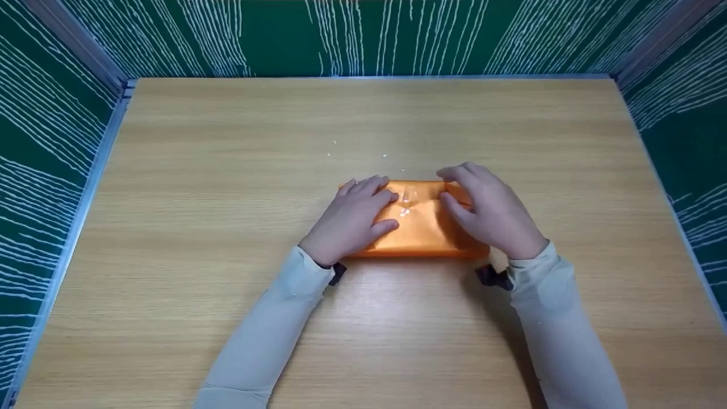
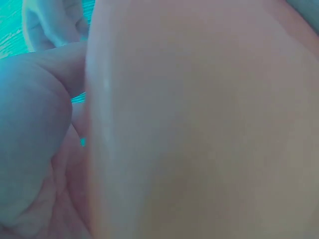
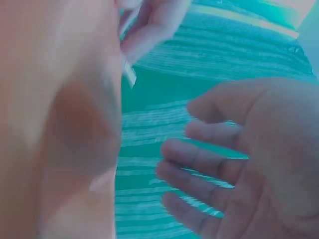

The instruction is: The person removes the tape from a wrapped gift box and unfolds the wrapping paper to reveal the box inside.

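A flat rectangular package (image 1: 420, 236) wrapped in shiny orange paper lies near the middle of the table. Its top has a fold, with small glossy patches like clear tape (image 1: 405, 212). My left hand (image 1: 358, 218) rests on the left part, fingers spread and thumb toward the centre. Over the right end is my right hand (image 1: 483, 204), fingers loosely bent. In the right wrist view, the right hand (image 3: 249, 149) shows its fingers apart from the wrapped surface (image 3: 75, 55). The package side (image 2: 199, 119) fills most of the left wrist view, hiding much of the left hand (image 2: 35, 134).
Small white specks (image 1: 384, 155) lie on the wooden table (image 1: 199, 199) beyond the package. Green walls with white streaks (image 1: 284, 45) stand along the back and both sides. Dark wrist bands (image 1: 494, 277) show at the sleeve cuffs.
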`<state>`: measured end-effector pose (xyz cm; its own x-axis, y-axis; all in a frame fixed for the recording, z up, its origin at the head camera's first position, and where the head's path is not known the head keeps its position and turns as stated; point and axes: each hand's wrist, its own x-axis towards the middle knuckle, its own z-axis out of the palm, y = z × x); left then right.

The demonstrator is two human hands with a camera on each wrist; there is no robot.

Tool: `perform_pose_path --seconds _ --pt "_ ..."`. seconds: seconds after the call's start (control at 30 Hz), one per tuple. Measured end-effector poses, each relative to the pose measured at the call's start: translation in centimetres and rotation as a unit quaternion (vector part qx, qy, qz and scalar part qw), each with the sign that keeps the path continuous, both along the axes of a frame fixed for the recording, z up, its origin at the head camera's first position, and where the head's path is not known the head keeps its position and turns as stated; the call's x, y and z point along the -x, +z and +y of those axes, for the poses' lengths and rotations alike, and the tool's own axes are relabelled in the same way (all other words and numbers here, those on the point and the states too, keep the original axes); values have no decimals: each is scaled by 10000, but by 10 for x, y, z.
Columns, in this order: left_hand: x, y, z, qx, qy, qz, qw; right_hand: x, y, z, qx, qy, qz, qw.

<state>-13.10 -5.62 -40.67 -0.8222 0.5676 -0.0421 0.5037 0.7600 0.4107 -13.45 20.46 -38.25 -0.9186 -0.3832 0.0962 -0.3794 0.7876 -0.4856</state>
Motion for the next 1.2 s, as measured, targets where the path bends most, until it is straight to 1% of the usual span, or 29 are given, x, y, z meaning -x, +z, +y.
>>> perform_pose_path --seconds 0.1,0.17,0.27,0.33,0.5,0.6,0.7,0.83,0.97,1.03,1.1,1.2 --pt "-1 2 1 19 -15 17 10000 -3 -6 18 7 164 -56 9998" --pt "-1 3 2 66 -15 16 10000 -6 -9 25 -27 297 -280 9992" --pt "1 3 3 154 33 10 9999 -5 -15 27 -163 536 -597 9966" --pt "3 3 3 180 47 6 9998 -3 -17 26 -263 564 -706 9956" --pt "3 1 4 82 10 28 10000 2 -17 22 -486 670 -534 9951" --pt "2 2 4 57 10 50 10000 2 -15 20 -666 685 -570 9938" --pt "-1 3 4 128 43 116 9998 0 -13 19 -802 662 -606 9927" --pt "-5 5 4 132 93 319 9994 -2 -12 17 -792 751 -406 9932" --pt "-8 8 4 -33 122 414 9991 -3 -11 17 -618 764 -234 9949" --pt "-9 11 4 -128 202 335 9992 -3 -9 18 -573 733 -224 9954" --pt "-9 16 1 -275 325 202 9989 -4 -8 18 -537 648 -330 9959" --pt "-9 23 -6 -549 455 -79 9974 -4 -7 20 -275 665 -487 9962"
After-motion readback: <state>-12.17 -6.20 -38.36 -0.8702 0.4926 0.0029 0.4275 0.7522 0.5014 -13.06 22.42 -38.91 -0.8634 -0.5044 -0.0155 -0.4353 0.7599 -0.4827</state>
